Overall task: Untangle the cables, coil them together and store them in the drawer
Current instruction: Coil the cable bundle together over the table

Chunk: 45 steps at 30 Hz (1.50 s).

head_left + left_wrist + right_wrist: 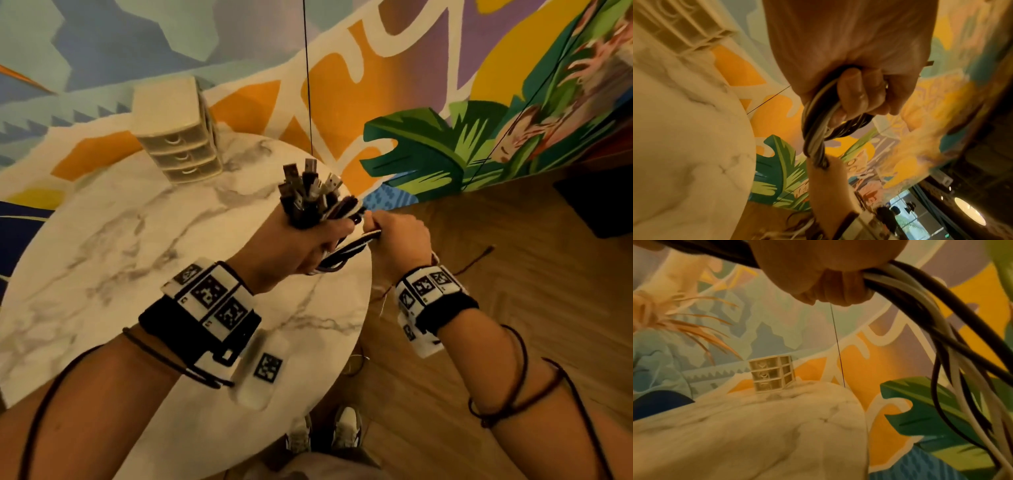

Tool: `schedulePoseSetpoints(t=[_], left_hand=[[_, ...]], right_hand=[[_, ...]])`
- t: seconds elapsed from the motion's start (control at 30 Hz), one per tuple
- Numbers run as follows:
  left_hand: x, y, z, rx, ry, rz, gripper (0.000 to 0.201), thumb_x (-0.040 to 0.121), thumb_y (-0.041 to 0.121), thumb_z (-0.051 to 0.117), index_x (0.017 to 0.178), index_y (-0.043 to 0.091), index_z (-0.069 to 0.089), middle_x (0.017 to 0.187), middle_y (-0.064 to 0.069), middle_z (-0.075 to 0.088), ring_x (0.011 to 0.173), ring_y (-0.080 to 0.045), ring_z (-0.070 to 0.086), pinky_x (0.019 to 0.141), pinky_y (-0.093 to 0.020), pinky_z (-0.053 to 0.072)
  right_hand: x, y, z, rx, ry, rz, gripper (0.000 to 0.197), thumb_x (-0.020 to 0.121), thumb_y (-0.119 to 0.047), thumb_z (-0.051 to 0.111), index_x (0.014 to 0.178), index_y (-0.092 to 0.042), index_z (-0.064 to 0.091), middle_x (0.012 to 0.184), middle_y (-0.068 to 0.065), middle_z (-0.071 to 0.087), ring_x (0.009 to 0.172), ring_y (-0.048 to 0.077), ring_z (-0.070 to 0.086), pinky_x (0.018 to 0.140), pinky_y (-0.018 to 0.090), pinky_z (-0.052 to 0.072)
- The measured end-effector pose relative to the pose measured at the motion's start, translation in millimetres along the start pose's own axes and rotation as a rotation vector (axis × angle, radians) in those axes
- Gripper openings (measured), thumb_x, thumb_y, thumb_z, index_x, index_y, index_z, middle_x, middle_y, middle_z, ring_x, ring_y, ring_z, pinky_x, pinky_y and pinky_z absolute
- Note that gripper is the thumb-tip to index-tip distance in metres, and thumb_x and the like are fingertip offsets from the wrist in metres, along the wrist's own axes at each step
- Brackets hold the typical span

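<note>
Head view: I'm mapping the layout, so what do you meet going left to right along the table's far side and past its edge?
drawer unit → cables gripped in the left hand → right hand

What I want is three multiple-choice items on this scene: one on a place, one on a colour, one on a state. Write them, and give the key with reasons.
1. The drawer unit stands:
A. on the floor
B. in the person's lap
C. on the marble table, at its far side by the painted wall

2. The cables in the grip of the left hand are:
A. black and white
B. all bright green
C. all bright blue

3. The unit's three drawers are:
A. all pulled out
B. all pushed in
C. lying loose on the table

Key:
1 C, since the head view shows the unit on the table's far part.
2 A, since dark and white strands show in all three views.
3 B, since every drawer front sits flush in the frame.
</note>
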<state>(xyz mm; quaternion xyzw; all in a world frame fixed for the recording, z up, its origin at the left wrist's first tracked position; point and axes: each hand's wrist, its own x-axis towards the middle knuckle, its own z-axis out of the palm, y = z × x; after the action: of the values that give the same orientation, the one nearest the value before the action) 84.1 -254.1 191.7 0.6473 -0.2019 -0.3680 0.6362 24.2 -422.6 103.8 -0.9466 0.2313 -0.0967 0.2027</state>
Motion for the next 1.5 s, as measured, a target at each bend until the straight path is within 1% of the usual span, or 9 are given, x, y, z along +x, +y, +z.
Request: schedulePoseSetpoints(t=[0.3, 0.47, 0.6, 0.67, 0.83, 0.97, 1.2, 1.37, 1.5], left_hand=[[-3.5, 24.1, 7.0, -0.142, -0.246, 0.058, 0.018, 0.070, 0.016, 0.065, 0.054, 0.017, 0.056, 0.040, 0.007, 0.043, 0.029, -0.005, 0.033, 0.038, -0.017, 0.025], [-6.7, -7.0, 8.2, 0.423, -0.273, -0.127, 0.015, 0.084, 0.015, 0.067, 0.070, 0.018, 0.064, 0.052, 0.003, 0.053, 0.039, -0.009, 0.039, 0.040, -0.019, 0.032], [3.7, -30.6, -5.3, 0.762, -0.160, -0.094, 0.018, 0.084, 0.029, 0.068, 0.092, 0.013, 0.070, 0.069, -0.001, 0.065, 0.054, -0.001, 0.055, 0.056, -0.017, 0.044], [3.1, -37.8, -11.1, 0.812, -0.092, -0.039, 0.023, 0.083, 0.034, 0.067, 0.100, 0.020, 0.072, 0.081, -0.003, 0.069, 0.070, -0.011, 0.062, 0.070, -0.029, 0.050], [1.0, -50.8, -8.2, 1.063, 0.037, 0.153, 0.026, 0.086, 0.038, 0.062, 0.106, 0.024, 0.070, 0.085, -0.003, 0.069, 0.077, -0.024, 0.061, 0.062, -0.028, 0.037], [6.2, -61.8, -5.0, 1.109, 0.157, 0.195, 0.023, 0.088, 0.037, 0.060, 0.100, 0.022, 0.072, 0.089, -0.005, 0.071, 0.083, -0.028, 0.063, 0.067, -0.035, 0.048], [16.8, -52.5, 2.8, 0.758, 0.403, 0.237, 0.015, 0.090, 0.023, 0.059, 0.094, 0.012, 0.069, 0.088, -0.013, 0.068, 0.080, -0.032, 0.059, 0.064, -0.030, 0.037], [20.3, -46.8, -4.6, 0.460, 0.343, -0.002, 0.032, 0.092, 0.025, 0.055, 0.060, 0.026, 0.054, 0.050, 0.005, 0.046, 0.049, -0.014, 0.039, 0.051, -0.029, 0.028], [19.2, -53.8, -5.5, 0.235, 0.161, -0.093, 0.036, 0.093, 0.035, 0.049, 0.066, 0.011, 0.053, 0.053, -0.015, 0.044, 0.048, -0.023, 0.036, 0.054, -0.034, 0.030]], right_hand=[[3.2, -12.0, -13.4, -0.087, -0.321, -0.089, 0.018, 0.085, -0.013, 0.051, 0.067, -0.011, 0.049, 0.069, 0.010, 0.055, 0.069, 0.030, 0.055, 0.063, 0.038, 0.047], [4.2, -13.1, -17.3, -0.250, -0.342, -0.185, 0.012, 0.086, -0.015, 0.055, 0.089, -0.013, 0.066, 0.083, 0.009, 0.066, 0.079, 0.031, 0.062, 0.070, 0.038, 0.053], [6.7, -24.5, -24.8, -0.294, -0.403, -0.210, 0.017, 0.088, -0.014, 0.055, 0.099, -0.010, 0.068, 0.091, 0.010, 0.066, 0.087, 0.031, 0.063, 0.077, 0.038, 0.053], [6.6, -25.8, -29.1, -0.274, -0.409, -0.227, 0.018, 0.090, -0.021, 0.053, 0.095, -0.012, 0.067, 0.086, 0.008, 0.065, 0.083, 0.028, 0.061, 0.074, 0.036, 0.053], [7.5, -26.0, -38.2, -0.193, -0.433, -0.256, 0.020, 0.094, -0.028, 0.048, 0.089, -0.013, 0.060, 0.078, 0.004, 0.056, 0.074, 0.025, 0.054, 0.069, 0.036, 0.048], [4.8, -26.4, -39.6, -0.076, -0.438, -0.240, 0.014, 0.097, -0.026, 0.045, 0.086, -0.018, 0.049, 0.077, 0.004, 0.054, 0.071, 0.024, 0.051, 0.065, 0.035, 0.044], [-5.1, -48.4, -47.1, 0.407, -0.423, -0.047, 0.020, 0.100, -0.022, 0.037, 0.092, -0.008, 0.048, 0.074, 0.007, 0.051, 0.062, 0.021, 0.049, 0.061, 0.041, 0.050], [-23.5, -59.3, -35.2, 0.519, -0.351, -0.009, 0.030, 0.102, -0.035, 0.031, 0.093, -0.011, 0.049, 0.071, 0.006, 0.047, 0.063, 0.025, 0.047, 0.063, 0.049, 0.050], [-22.4, -69.0, -32.2, 0.492, -0.349, 0.043, 0.032, 0.103, -0.032, 0.028, 0.086, -0.011, 0.046, 0.070, 0.003, 0.045, 0.062, 0.020, 0.041, 0.061, 0.040, 0.040]])
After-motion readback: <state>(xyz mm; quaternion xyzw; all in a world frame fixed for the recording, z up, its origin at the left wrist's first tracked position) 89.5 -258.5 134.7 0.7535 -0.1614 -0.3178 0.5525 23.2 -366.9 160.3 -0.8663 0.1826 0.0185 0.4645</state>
